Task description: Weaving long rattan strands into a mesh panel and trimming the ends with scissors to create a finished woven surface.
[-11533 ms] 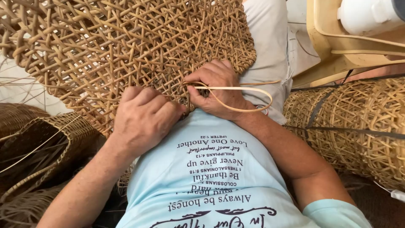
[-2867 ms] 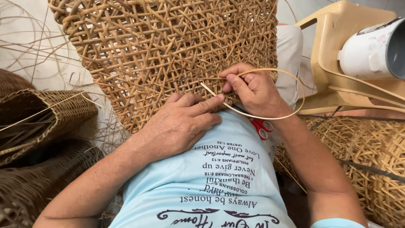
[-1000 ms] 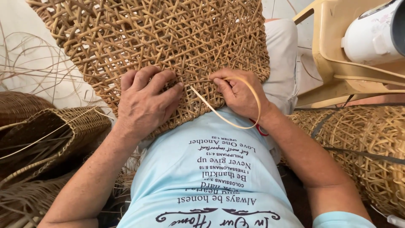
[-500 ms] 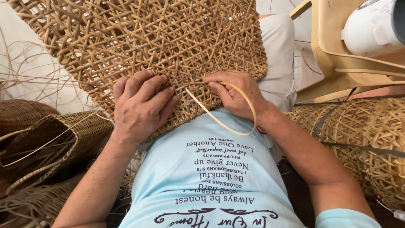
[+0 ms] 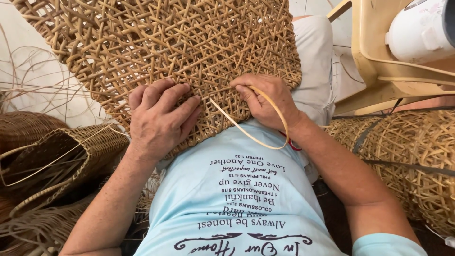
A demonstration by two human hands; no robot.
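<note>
A large open-weave rattan panel (image 5: 156, 42) lies across my lap and stretches away from me. My left hand (image 5: 159, 118) presses flat on its near edge, fingers spread over the weave. My right hand (image 5: 265, 102) pinches a thin pale rattan strip (image 5: 246, 132) at the panel's edge. The strip loops from my fingers down over my light blue shirt and back up to the hand. Something red shows just under my right wrist, mostly hidden.
Woven baskets (image 5: 52, 156) sit at my left, with loose rattan strands (image 5: 33, 85) on the pale floor. A cylindrical woven piece (image 5: 412, 156) lies at my right. A cream plastic chair (image 5: 379, 61) with a white appliance (image 5: 422, 28) stands at the upper right.
The strip's loop has shrunk over the last seconds as my right hand drew it in. My left hand has moved from the lap onto the panel's edge and stays there.
</note>
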